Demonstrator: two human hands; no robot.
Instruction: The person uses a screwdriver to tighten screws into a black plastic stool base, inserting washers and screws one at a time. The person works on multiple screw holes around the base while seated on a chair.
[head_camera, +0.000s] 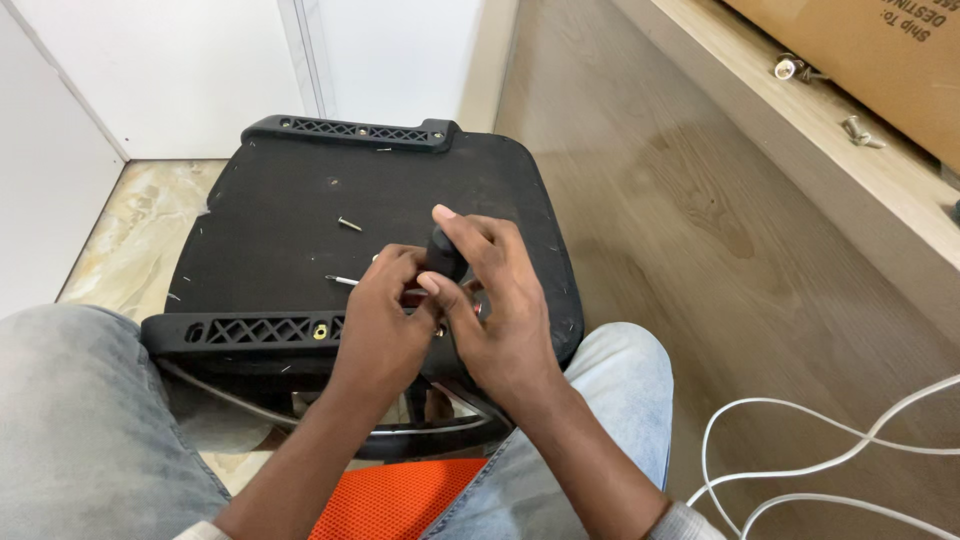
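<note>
Nearest, the left hand (385, 320) pinches the thin metal shaft of a screwdriver (440, 262), fingers closed around it. Just beyond, the right hand (495, 300) wraps shut on its black handle. The tool lies over the near edge of the upturned black seat base (300, 210), long axis roughly left-right, tip pointing left. Keeping the shaft steadied while turning looks wise. Farther off, a loose screw (349, 224).

Bare black seat underside (280, 200) beyond one loose screw (349, 224); white cable (800, 470) far right
</note>
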